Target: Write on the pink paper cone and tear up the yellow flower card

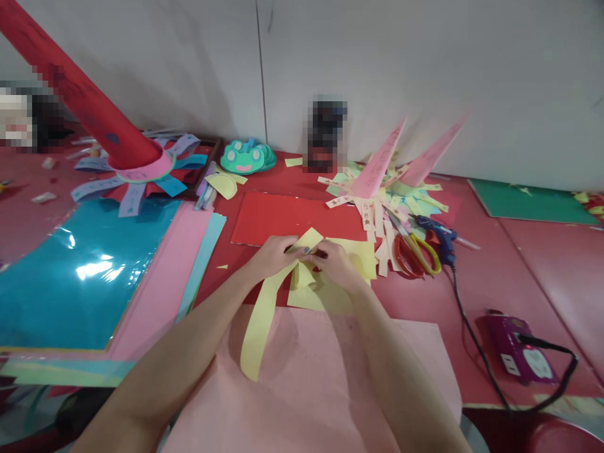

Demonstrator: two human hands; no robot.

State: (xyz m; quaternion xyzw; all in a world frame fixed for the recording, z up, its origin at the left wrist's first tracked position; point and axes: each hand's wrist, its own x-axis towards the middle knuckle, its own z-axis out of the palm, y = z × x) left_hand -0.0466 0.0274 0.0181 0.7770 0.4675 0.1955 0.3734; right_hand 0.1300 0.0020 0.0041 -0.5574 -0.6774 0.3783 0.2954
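Note:
In the middle of the head view, my left hand (pixel 277 257) and my right hand (pixel 336 257) meet with their fingertips pinched on a long yellow paper strip (pixel 263 318). One end of the strip points up past my fingers, and the other curls down toward me over a large pink sheet (pixel 311 377). A short curled yellow piece hangs just below my fingertips; whether it belongs to the same strip I cannot tell. Under my hands lie flat yellow paper sheets (pixel 330 301) and, behind them, a red sheet (pixel 278 217).
Right of my hands lie scissors (pixel 431 255), a blue glue gun (pixel 436 236) and its cord, leading toward a purple power socket (pixel 519 349). Pink paper cones (pixel 380 167) stand behind. Leftward are a red paper tube (pixel 89 88), a green frog cutout (pixel 245 157) and blue sheets (pixel 85 270).

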